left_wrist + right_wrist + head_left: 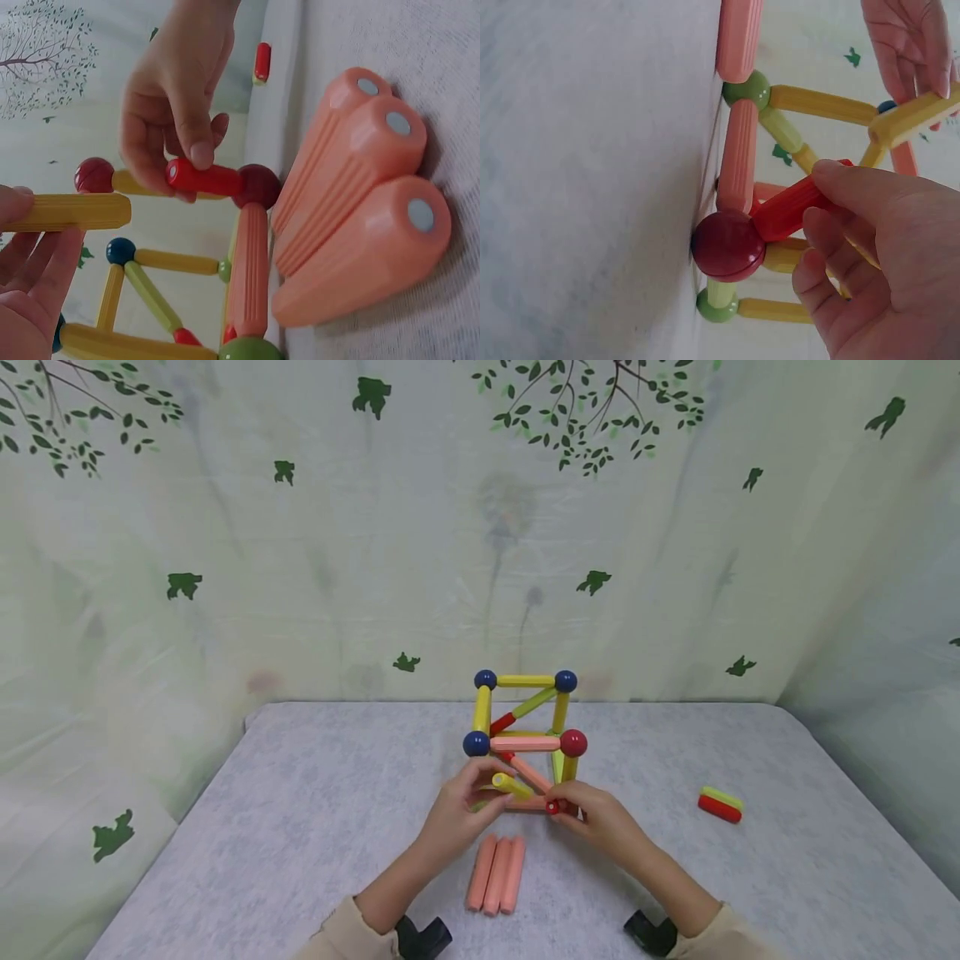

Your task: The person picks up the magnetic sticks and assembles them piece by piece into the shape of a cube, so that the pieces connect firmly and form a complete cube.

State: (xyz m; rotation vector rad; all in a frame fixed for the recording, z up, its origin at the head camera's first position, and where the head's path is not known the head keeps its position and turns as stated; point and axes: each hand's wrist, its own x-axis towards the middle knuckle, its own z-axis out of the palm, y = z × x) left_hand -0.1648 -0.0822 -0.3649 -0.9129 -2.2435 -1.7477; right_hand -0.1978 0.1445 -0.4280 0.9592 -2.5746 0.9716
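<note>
My left hand holds a yellow magnetic rod between thumb and fingers, in front of the cube-like frame. A short red rod is pinched by my right hand; its far end meets the dark red ball at the frame's lower front corner. The frame joins yellow, pink and yellow-green rods with balls. Its top shows blue balls and a red ball, with a pink rod between them. A green ball forms the other lower front corner.
Three pink rods lie side by side on the grey table, nearer than the frame. Off to the right, a short red rod lies against a yellow-green one. A leaf-patterned curtain hangs behind.
</note>
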